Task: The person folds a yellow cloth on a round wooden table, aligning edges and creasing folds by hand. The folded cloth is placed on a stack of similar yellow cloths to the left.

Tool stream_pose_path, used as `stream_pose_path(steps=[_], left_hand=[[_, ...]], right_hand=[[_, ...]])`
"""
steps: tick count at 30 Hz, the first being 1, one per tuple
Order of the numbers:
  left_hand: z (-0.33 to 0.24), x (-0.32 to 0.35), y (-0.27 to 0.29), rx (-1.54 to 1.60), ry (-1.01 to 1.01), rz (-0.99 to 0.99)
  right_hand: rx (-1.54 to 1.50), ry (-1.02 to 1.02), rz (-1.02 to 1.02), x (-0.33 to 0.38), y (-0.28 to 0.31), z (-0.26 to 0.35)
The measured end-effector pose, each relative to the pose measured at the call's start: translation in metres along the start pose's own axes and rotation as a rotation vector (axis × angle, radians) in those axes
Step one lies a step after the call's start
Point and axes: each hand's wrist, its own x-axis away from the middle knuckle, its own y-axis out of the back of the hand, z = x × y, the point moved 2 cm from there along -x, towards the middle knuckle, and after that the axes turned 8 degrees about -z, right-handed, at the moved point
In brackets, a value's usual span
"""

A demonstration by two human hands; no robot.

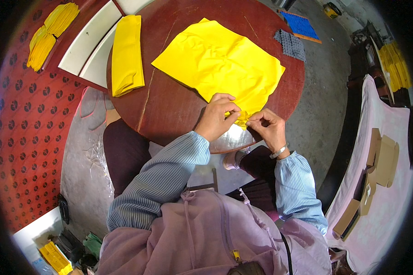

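Fingers of the left hand (217, 117) and right hand (271, 132), about equally near, pinch the gathered end of a yellow sheet (225, 55) by the round surface's (165, 107) near edge, its long axis slanting away toward the far left edge.

I can read no lettering from here; left of the round table (163, 107), dark emblems (32, 87) dot the red covering (25, 151).
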Motion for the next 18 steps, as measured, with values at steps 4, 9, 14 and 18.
stream_pose_path(steps=[4,9,14,18], left_hand=[[0.0014,-0.0016,0.0019,-0.007,-0.056,-0.038],[-0.0010,-0.0004,0.0050,-0.018,-0.093,-0.012],[-0.0014,0.0007,-0.0022,-0.041,-0.009,-0.082],[0.0009,-0.0005,-0.0015,-0.025,-0.046,-0.083]], right_hand=[[-0.024,-0.003,-0.005,-0.0023,-0.0021,0.0020],[-0.033,-0.021,-0.008,-0.0026,-0.0040,0.0001],[-0.081,-0.067,0.005,-0.0015,-0.0049,-0.0029],[-0.012,0.078,0.017,0.0003,-0.0013,0.0057]])
